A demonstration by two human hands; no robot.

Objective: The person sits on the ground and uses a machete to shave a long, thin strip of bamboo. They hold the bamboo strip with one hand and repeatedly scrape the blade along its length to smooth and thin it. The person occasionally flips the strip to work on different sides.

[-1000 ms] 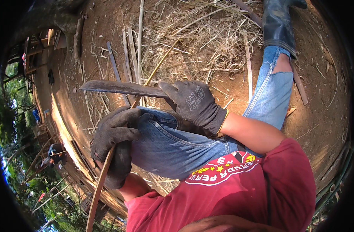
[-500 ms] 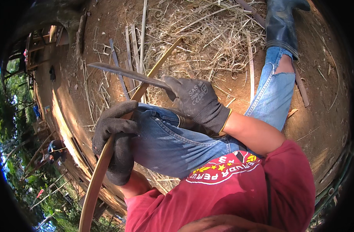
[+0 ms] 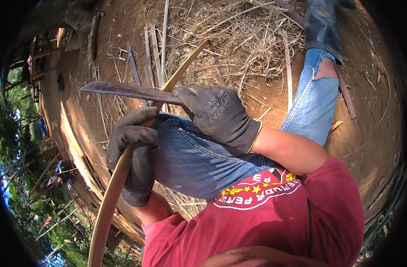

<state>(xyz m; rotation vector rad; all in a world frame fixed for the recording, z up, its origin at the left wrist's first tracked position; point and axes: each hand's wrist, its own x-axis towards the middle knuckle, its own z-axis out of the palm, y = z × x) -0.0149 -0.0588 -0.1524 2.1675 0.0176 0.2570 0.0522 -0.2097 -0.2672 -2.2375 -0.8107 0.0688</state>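
Observation:
A long, bent strip of split bamboo (image 3: 109, 209) runs from the lower left, through my left hand, to a tip over the shavings. My left hand (image 3: 134, 151), in a dark work glove, is wrapped round the strip beside my bent knee. My right hand (image 3: 219, 115), gloved the same way, grips a machete; its handle is hidden in the fist. The dark machete blade (image 3: 128, 91) points left and lies across the bamboo strip just beyond my left hand. Whether its edge bites into the strip I cannot tell.
Curly shavings (image 3: 256, 49) are heaped on the brown dirt ahead. Several loose strips (image 3: 156, 53) lie left of the heap. My jeans-clad leg (image 3: 312, 98) and black rubber boot (image 3: 323, 26) stretch out on the right. Another person (image 3: 65, 171) is far off at the left.
My right hand has drawn the machete back toward me and to the left, and the blade now lies flatter across the strip. My left hand has stayed almost in place.

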